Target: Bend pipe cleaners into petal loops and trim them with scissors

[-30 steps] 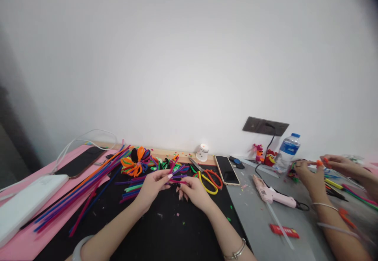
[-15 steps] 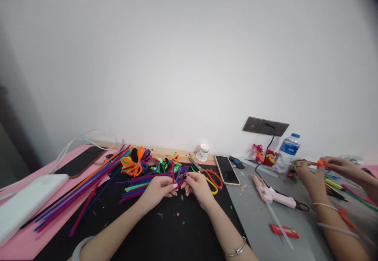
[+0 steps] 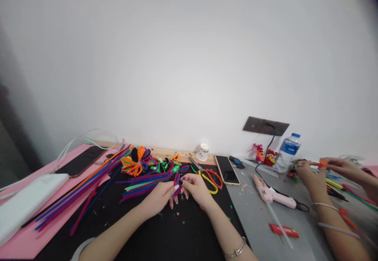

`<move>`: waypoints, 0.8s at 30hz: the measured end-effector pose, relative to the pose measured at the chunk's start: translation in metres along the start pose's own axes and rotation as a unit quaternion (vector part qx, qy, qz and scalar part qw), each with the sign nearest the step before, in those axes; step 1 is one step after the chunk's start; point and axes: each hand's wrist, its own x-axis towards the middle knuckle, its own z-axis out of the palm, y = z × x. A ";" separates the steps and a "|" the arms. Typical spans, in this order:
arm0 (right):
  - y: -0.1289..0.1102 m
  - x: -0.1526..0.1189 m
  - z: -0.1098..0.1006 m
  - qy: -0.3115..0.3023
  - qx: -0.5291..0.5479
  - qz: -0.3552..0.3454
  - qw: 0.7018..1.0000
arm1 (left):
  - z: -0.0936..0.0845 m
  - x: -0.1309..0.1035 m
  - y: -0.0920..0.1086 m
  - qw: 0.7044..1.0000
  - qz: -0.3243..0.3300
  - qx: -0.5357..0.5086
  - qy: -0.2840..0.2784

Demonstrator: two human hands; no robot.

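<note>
My left hand (image 3: 159, 198) and my right hand (image 3: 197, 190) meet over the black mat (image 3: 153, 233), both pinching a short bundle of purple and magenta pipe cleaners (image 3: 178, 184) that is bent over between the fingertips. Just behind them lies a spread of cut pipe cleaners (image 3: 144, 182) in purple, green and pink. Folded orange, green and black pipe cleaner loops (image 3: 137, 160) sit further back.
Long pipe cleaners (image 3: 85, 186) lie across a pink sheet at left, beside a white box (image 3: 26, 204) and a phone (image 3: 81, 160). Scissors (image 3: 208, 176), a second phone (image 3: 226, 169), a pink glue gun (image 3: 273, 194) and a water bottle (image 3: 288, 149) are at right. Another person's hands (image 3: 321, 170) work there.
My hands have drawn together and dropped toward the mat; the pipe cleaners that stuck out straight are now folded into a short bundle between my fingertips.
</note>
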 end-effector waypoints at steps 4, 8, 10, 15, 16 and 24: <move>-0.001 -0.001 0.001 -0.012 -0.007 -0.002 1.000 | 0.000 0.000 0.000 1.000 0.002 0.013 -0.007; 0.000 -0.001 0.001 -0.016 -0.005 -0.002 1.000 | 0.000 -0.001 0.000 1.000 0.005 0.026 -0.010; 0.000 -0.001 0.001 -0.015 -0.002 -0.001 1.000 | -0.001 -0.002 0.001 0.999 0.007 0.032 -0.015; 0.000 0.000 0.001 -0.013 0.002 0.002 1.000 | -0.002 -0.003 0.006 0.998 0.012 0.055 -0.020; 0.000 0.000 0.001 -0.012 0.002 0.002 1.000 | -0.002 -0.004 0.006 0.998 0.015 0.061 -0.018; -0.001 -0.001 -0.003 -0.012 -0.016 -0.009 1.000 | -0.002 -0.005 0.009 0.994 0.014 0.108 -0.027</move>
